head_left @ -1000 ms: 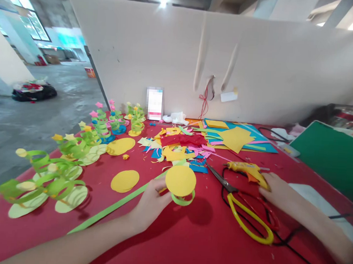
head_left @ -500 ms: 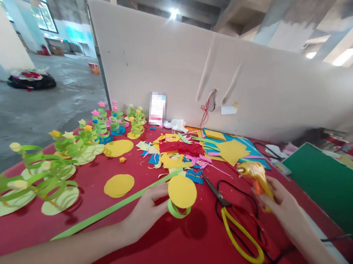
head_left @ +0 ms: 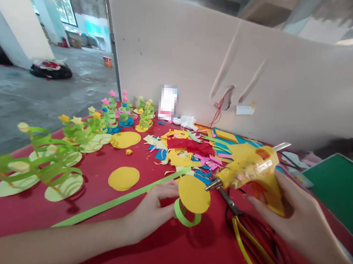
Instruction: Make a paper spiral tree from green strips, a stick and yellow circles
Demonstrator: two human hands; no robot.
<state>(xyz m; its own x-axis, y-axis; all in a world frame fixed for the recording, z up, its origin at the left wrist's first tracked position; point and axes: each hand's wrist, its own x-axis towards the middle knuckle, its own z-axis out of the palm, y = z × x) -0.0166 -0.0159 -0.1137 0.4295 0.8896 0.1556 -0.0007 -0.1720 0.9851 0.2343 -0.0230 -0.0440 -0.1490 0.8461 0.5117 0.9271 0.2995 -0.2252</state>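
Between its thumb and fingers, my left hand (head_left: 152, 210) pinches a yellow paper circle (head_left: 194, 195). A curled green paper strip (head_left: 186, 221) loops below the circle. My right hand (head_left: 300, 213) is wrapped round the handle of a yellow hot glue gun (head_left: 247, 172). Its metal nozzle points left, at the circle's right edge; whether it touches I cannot tell. Scissors (head_left: 234, 210) with one yellow and one red handle lie below the glue gun. A long green paper strip (head_left: 109, 204) stretches across the red table behind my left forearm.
Yellow paper circles (head_left: 123, 178) lie left of centre, with another yellow pile (head_left: 125, 139) behind. Several green paper spirals (head_left: 58, 172) on round bases line the left. Coloured paper scraps (head_left: 190, 146) cover the middle back. A green board (head_left: 337, 189) is at right.
My right hand has brought the glue gun left and closer to me, its nozzle now beside the yellow circle. The circle is still in my left hand. The camera view has shifted.
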